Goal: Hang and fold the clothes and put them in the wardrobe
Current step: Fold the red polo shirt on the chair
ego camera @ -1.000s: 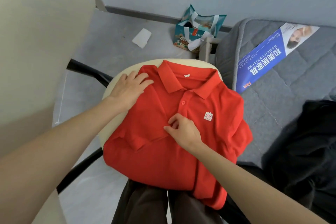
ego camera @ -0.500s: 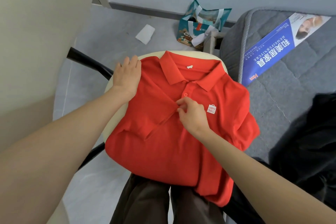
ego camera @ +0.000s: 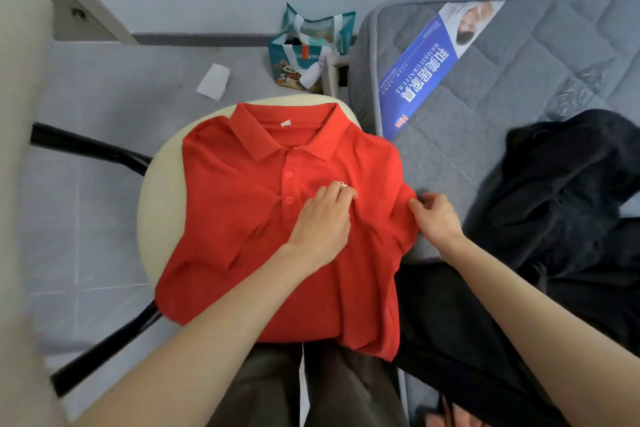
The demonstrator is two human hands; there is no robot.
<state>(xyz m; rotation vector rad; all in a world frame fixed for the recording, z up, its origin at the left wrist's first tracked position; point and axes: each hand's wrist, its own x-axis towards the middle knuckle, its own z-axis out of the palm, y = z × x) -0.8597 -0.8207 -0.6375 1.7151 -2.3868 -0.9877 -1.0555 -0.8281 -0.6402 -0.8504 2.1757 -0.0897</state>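
The right grip (ego camera: 438, 218) now pinches the red polo (ego camera: 242, 236) by its sleeve edge while the left grip (ego camera: 322, 218), moved off the shoulder, presses flat mid-chest, so the second side fold seems to be starting.

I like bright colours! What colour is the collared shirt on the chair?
Red: a plain red polo shirt, best in head view.

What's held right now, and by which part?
The right hand pinches the red polo shirt at its sleeve edge; the left hand presses flat on its chest.

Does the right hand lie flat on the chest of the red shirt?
No, the right hand pinches a sleeve of the red shirt; the left hand lies on its chest.
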